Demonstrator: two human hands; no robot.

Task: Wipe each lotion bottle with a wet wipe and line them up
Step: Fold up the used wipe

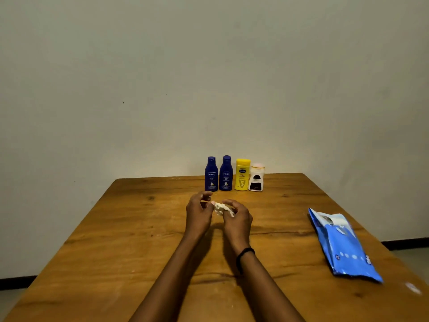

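Left hand [198, 214] and right hand [236, 219] pinch a crumpled wet wipe [221, 208].
Fingers partly hide it; lotion bottles [225, 175] stand near the desk's [139, 240] far edge.

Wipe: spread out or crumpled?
Crumpled. The wipe is a small wad pinched between the left hand and right hand, not spread flat.

I count: blue lotion bottles [211, 174] [225, 173] 2 | yellow lotion bottle [242, 175] 1 | white lotion bottle [256, 181] 1 | wet wipe [220, 208] 1 | wipe pack [343, 247] 1 | hands [199, 213] [237, 220] 2 | wristband [243, 254] 1 | table [116, 252] 1
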